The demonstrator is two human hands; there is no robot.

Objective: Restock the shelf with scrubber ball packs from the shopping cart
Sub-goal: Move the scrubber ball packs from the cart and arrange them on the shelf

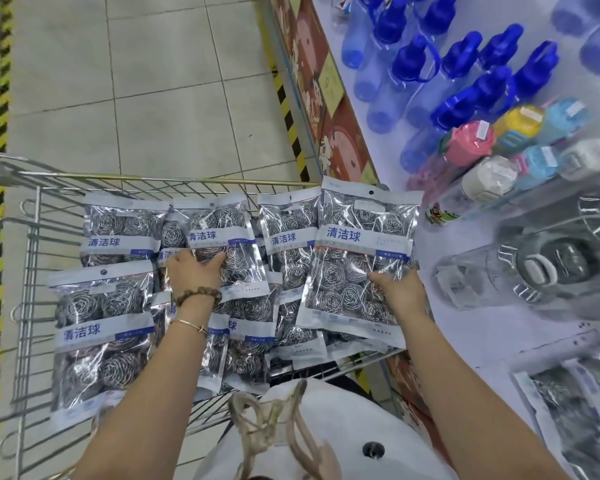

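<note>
Holding pack (358,244), R hand (400,293) fingers hidden behind.

Left forearm (160,368) and right forearm (465,382) stretched forward, left hand (194,273) palm down, fingers (219,259) curled onto a scrubber ball pack (229,237), beaded bracelet (198,295) and thin bangle (191,325) worn at its wrist, second pack (361,244) pinched low by right hand (400,289), thumb in front.

The scrubber ball packs (361,258) are shining with glossy, wrinkled clear plastic, and coiled metal wire is glinting inside. The shopping cart (153,178) is showing shiny metal wire. The blue bottles (413,67) are looking like smooth translucent plastic. The floor tiles (153,81) are appearing matt.
</note>
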